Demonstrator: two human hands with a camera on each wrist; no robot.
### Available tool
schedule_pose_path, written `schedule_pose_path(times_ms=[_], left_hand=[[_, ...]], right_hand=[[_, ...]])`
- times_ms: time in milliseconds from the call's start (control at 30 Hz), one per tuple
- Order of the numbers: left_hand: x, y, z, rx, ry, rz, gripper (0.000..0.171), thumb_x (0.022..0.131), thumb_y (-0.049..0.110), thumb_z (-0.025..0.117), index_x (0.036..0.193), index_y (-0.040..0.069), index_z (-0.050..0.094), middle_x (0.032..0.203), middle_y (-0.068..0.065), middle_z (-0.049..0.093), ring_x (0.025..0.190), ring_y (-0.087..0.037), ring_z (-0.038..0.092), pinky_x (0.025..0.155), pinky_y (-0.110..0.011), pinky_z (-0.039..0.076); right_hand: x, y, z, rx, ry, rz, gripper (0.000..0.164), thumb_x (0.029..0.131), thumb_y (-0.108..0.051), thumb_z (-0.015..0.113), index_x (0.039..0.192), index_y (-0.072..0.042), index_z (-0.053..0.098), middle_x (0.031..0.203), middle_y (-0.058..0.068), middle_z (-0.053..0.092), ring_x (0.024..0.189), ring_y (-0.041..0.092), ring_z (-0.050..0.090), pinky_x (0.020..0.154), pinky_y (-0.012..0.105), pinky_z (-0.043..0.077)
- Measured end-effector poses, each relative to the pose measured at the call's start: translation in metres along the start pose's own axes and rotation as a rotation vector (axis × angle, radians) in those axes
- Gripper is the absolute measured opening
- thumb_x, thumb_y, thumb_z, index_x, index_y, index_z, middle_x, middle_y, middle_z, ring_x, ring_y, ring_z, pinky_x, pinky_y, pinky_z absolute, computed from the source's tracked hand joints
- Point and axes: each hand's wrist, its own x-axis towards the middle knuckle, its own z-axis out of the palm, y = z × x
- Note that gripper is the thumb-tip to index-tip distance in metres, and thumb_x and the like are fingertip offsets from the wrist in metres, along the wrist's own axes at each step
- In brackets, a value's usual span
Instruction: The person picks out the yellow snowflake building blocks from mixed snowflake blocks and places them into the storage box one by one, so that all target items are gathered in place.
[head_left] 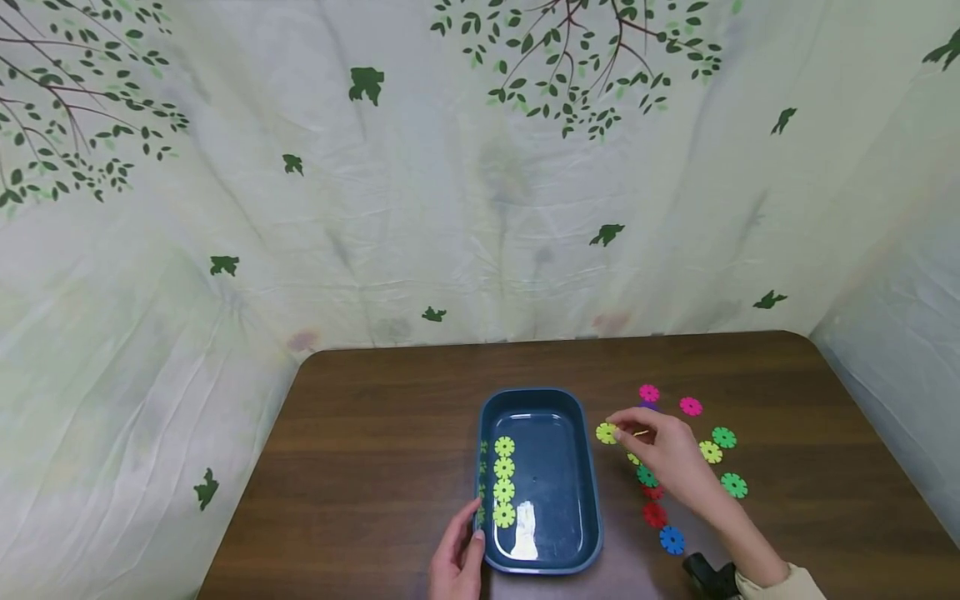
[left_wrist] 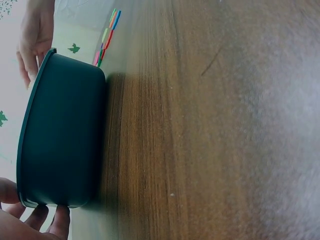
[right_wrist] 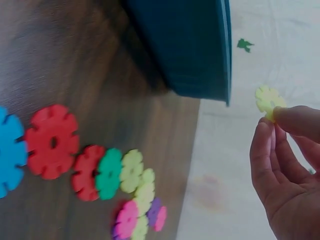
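Observation:
A blue rectangular plastic tray (head_left: 555, 492) stands on the table, with several yellow snowflake discs (head_left: 504, 467) in a column along its left side. My left hand (head_left: 457, 554) grips the tray's left rim near the front; in the left wrist view its fingers (left_wrist: 61, 220) touch the outer wall. Between thumb and fingertips my right hand (head_left: 671, 458) pinches one yellow snowflake disc (right_wrist: 269, 100), held in the air just right of the tray. Below that hand lie loose discs, partly hidden by it, among them a green disc (head_left: 647, 476).
Right of the tray, more notched discs lie scattered on the brown table (head_left: 360, 475): a blue disc (head_left: 672, 540), a red disc (head_left: 655, 515), a pink disc (head_left: 691, 406) and a green one. Behind the table hangs a pale curtain (head_left: 465, 208) printed with leaves and birds.

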Motion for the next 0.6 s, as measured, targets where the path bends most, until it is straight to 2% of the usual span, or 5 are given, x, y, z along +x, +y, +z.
schedule_pose_path(times_ms=[233, 400, 600], left_hand=[[0.000, -0.003, -0.001, -0.013, 0.001, 0.051, 0.039, 0.091, -0.008, 0.056, 0.127, 0.005, 0.063, 0.127, -0.022, 0.062, 0.115, -0.032, 0.058, 0.086, -0.019, 0.049], [0.001, -0.003, -0.001, -0.014, 0.005, 0.020, 0.040, 0.090, -0.007, 0.055, 0.128, 0.007, 0.063, 0.128, -0.020, 0.062, 0.117, -0.030, 0.058, 0.087, -0.019, 0.049], [0.001, -0.001, 0.000, 0.024, 0.001, -0.015, 0.040, 0.091, -0.005, 0.056, 0.128, 0.009, 0.063, 0.129, -0.019, 0.061, 0.117, -0.030, 0.058, 0.086, -0.019, 0.048]], right_hand=[[0.011, -0.015, 0.005, 0.007, -0.069, -0.013, 0.022, 0.088, -0.006, 0.073, 0.108, -0.015, 0.072, 0.098, -0.004, 0.068, 0.085, 0.013, 0.062, 0.073, 0.028, 0.055], [0.018, -0.023, 0.009, 0.039, -0.141, -0.012, 0.024, 0.088, -0.003, 0.072, 0.109, -0.013, 0.072, 0.102, -0.001, 0.069, 0.086, 0.014, 0.064, 0.074, 0.027, 0.055], [0.026, -0.031, 0.016, 0.022, -0.187, 0.002, 0.023, 0.088, -0.002, 0.071, 0.107, -0.013, 0.073, 0.100, -0.001, 0.069, 0.084, 0.014, 0.062, 0.074, 0.026, 0.055]])
